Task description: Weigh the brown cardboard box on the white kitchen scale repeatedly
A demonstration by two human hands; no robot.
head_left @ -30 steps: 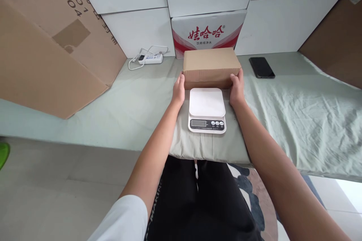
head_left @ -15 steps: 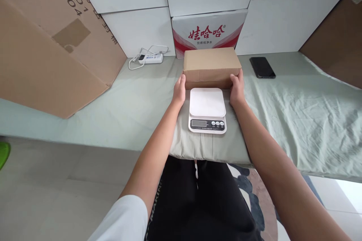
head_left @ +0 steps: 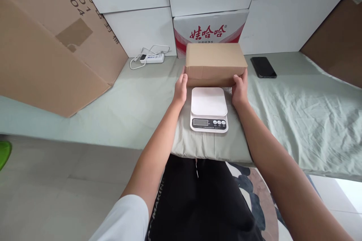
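Note:
A closed brown cardboard box is held between my two hands, just behind the kitchen scale. My left hand grips its left end, thumb at the front corner. Around the right end my right hand is closed, with its thumb on the front face; the fingers behind are partly hidden. The white kitchen scale lies in front of the box, between my forearms, with nothing on its plate. Its small display looks blank.
A white power strip with a cable lies at back left, and a black phone at right. A white carton with red print stands behind the box. A large cardboard carton covers the left side of the green cloth.
The cardboard box has risen slightly and tilted a little, now covering more of the printed carton behind it. Both hands have moved with it.

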